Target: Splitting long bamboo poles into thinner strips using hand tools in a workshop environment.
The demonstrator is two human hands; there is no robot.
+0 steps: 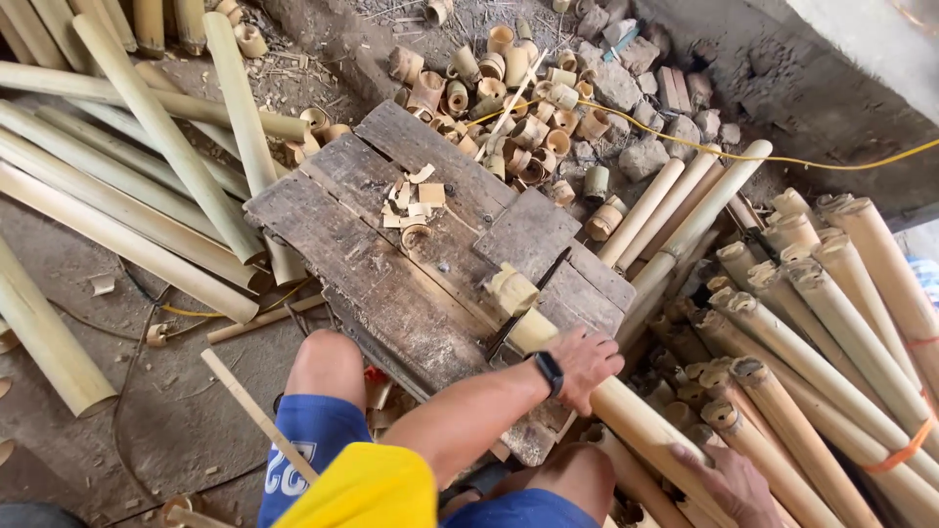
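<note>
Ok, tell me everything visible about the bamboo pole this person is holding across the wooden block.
The bamboo pole is pale yellow, round, smooth. It lies slanted across the near right corner of the weathered plank block, its cut end beside a dark blade set across it. A short cut-off piece sits just beyond. The left hand, wearing a dark wristwatch, presses on it near the blade; the right hand grips it lower down.
</note>
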